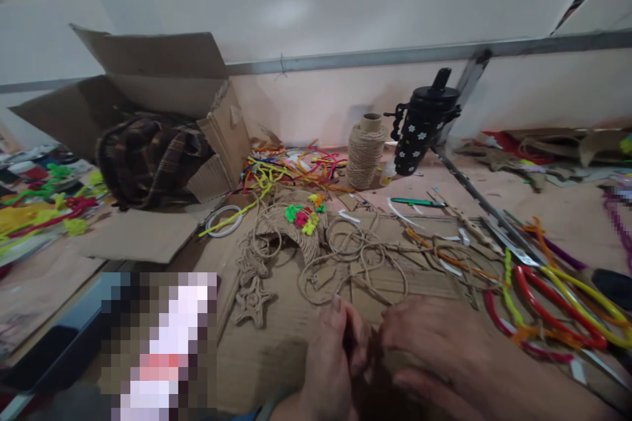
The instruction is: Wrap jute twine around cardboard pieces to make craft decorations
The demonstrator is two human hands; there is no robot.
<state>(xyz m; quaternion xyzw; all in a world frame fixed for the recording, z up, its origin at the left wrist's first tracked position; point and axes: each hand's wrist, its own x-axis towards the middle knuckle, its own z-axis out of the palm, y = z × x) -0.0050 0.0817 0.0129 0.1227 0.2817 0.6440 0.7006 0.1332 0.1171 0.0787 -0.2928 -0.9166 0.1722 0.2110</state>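
Note:
My left hand [338,348] is at the bottom centre, its thumb up and fingers curled inward. Whatever it holds is hidden in shadow. Close beside it, my right hand [444,339] reaches in from the right with bent fingers, slightly blurred; I cannot make out what is in its grip. Loose loops of twine [368,256] lie on the cardboard just beyond my fingers. Further back is a twine-wrapped crescent [276,218] with small bright flowers [302,218] on it. Two twine stars hang below its left end, the lower star [253,302] lying flat.
A cardboard box [230,131] with dark plaid cloth [153,151] stands at the back left. A twine spool [364,156] and a black flowered tumbler [423,128] stand at the back. Red tubing [553,312] and scissors [513,247] lie right; a blurred-out device [64,335] lies left.

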